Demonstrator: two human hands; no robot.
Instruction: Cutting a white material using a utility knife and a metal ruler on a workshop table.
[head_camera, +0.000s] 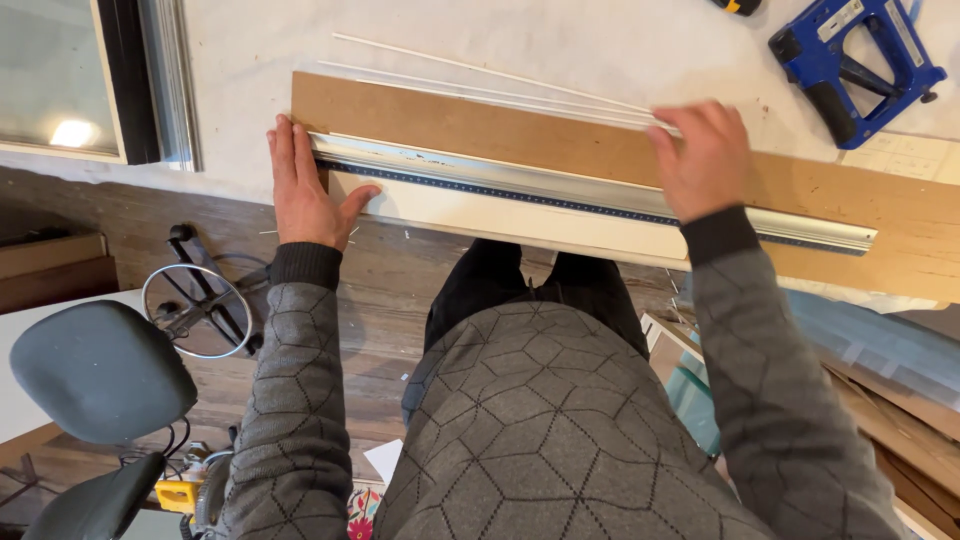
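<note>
While the left hand (305, 190) is laid flat, fingers together, on the left end of the metal ruler (590, 195), the right hand (703, 160) is pressed open-palmed farther along; ruler and cream strip (500, 220) are carried by a brown board (480, 130) at the worktop's (560, 45) near edge.

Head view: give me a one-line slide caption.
Left hand flat on the metal straightedge's end, right hand touching thin white strips above the brown board.

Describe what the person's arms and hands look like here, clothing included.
Both arms wear grey knit sleeves with a dark-lined hexagon pattern, ending in darker ribbed cuffs at the wrists. The left hand and right hand are bare: no gloves, and no rings or watch visible.
</note>
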